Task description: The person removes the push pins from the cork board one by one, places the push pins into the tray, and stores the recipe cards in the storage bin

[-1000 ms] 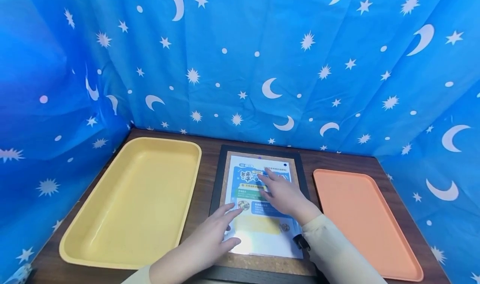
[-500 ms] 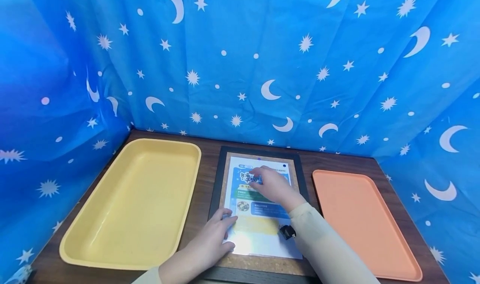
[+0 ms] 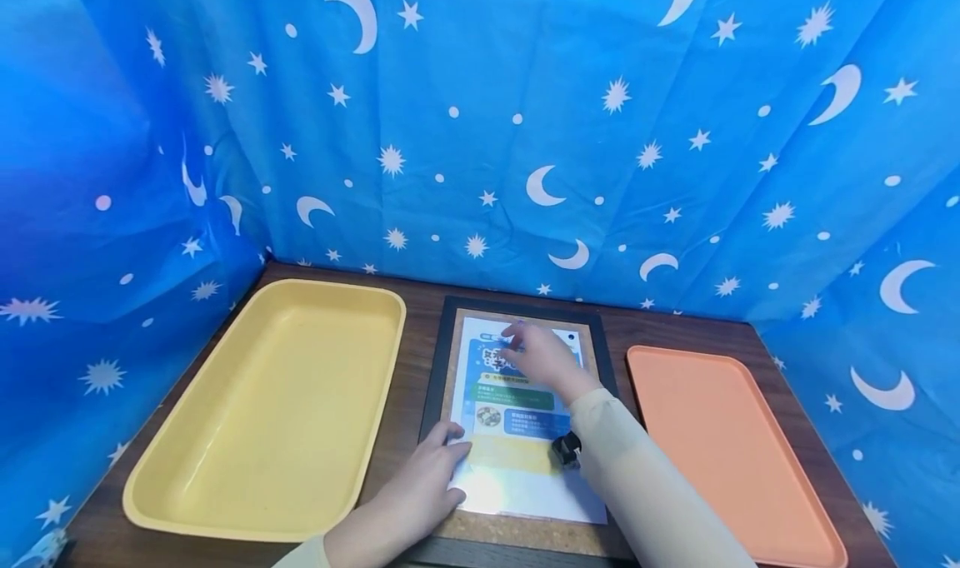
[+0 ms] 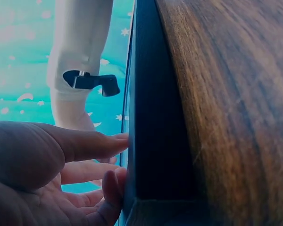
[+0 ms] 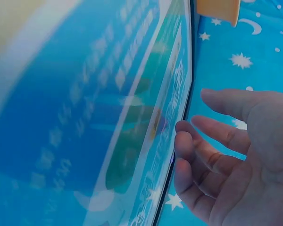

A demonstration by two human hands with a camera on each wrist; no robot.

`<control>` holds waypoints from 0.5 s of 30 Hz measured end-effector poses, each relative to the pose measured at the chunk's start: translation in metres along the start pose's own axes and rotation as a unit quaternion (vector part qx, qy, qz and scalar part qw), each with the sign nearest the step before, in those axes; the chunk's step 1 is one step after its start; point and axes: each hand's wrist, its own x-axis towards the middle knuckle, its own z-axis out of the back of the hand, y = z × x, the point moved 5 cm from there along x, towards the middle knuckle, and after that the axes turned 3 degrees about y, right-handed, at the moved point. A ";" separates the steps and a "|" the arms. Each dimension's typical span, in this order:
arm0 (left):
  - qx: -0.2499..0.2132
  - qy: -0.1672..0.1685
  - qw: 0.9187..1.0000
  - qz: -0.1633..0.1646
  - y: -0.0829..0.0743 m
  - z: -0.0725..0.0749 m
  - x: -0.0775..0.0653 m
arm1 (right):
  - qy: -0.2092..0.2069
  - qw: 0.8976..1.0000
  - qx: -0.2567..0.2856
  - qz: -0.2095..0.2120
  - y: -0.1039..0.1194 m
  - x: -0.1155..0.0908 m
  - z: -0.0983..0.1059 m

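A glossy printed sheet (image 3: pixel 517 489) with blue, green and yellow blocks lies on a cork board (image 3: pixel 525 533) in a black frame (image 3: pixel 438 385). My left hand (image 3: pixel 429 478) is at the sheet's lower left edge, its fingertips right at the surface. In the left wrist view, the thumb (image 4: pixel 96 145) and fingers come up against the board beside the black frame side. My right hand (image 3: pixel 546 353) is over the sheet's upper part, covering some of the printed title. The right wrist view shows its fingers (image 5: pixel 184 181) loosely bent close to the sheet, with nothing between them and the thumb.
A deep yellow tray (image 3: pixel 375 418) stands left of the frame, and a shallow orange tray (image 3: pixel 720 435) lies to its right. Both are on a dark wooden table (image 3: pixel 416 310). A blue curtain (image 3: pixel 480 135) with moons and stars surrounds the table. A black device (image 3: pixel 567 449) is at my right wrist.
My right hand has moved left and slightly up over the sheet, and its spread fingers have bent. My left hand has shifted slightly left, its fingers drawing closer to the surface.
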 end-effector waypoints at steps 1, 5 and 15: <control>0.005 0.002 1.000 0.000 0.000 0.000 0.000 | -0.002 1.000 0.003 -0.003 -0.002 0.002 0.001; 0.017 0.007 1.000 -0.006 0.000 -0.001 0.000 | -0.009 1.000 0.012 -0.021 -0.008 0.007 0.003; 0.036 0.007 0.999 -0.015 0.003 -0.002 -0.001 | -0.028 0.995 0.027 -0.095 -0.023 0.025 0.008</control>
